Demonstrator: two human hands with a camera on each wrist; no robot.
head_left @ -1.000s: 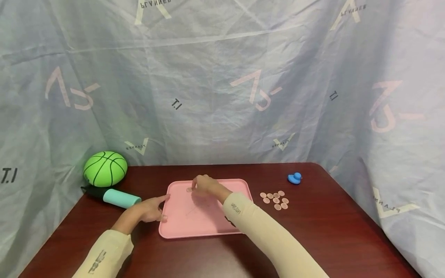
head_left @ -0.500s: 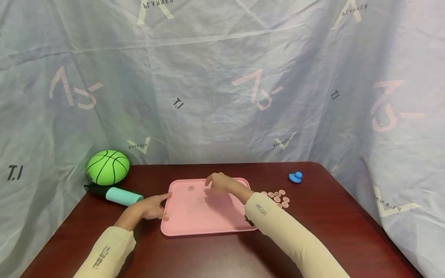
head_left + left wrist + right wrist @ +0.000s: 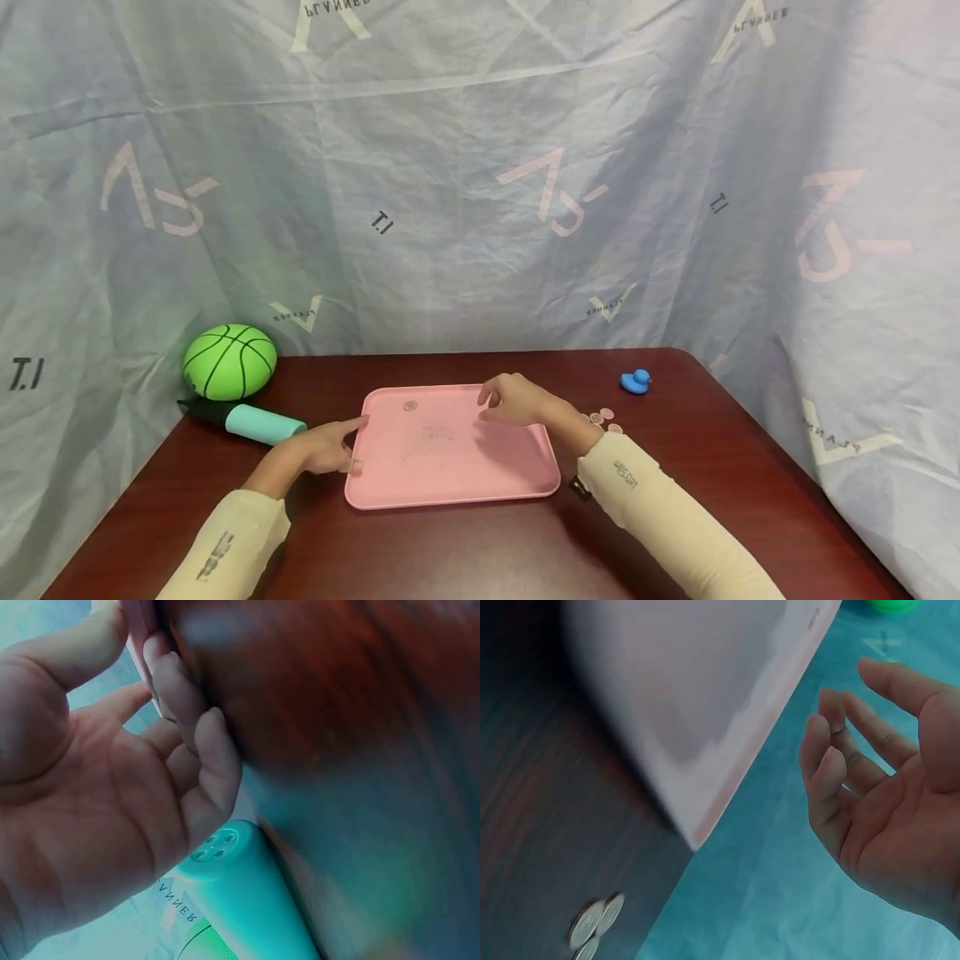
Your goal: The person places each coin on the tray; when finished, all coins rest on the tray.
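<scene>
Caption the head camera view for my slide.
Left hand touching a pink rectangular tray bearing one round metallic coin; empty right hand hovering above.

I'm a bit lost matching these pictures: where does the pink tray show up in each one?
Head: the pink tray lies just below the middle.
Left wrist: only a thin strip of it shows at the top edge, left of centre.
Right wrist: its corner fills much of the upper left, partly blurred.
Shared landmark: the green ball, at left in head, bottom edge in left wrist, apparently top edge in right wrist.
</scene>
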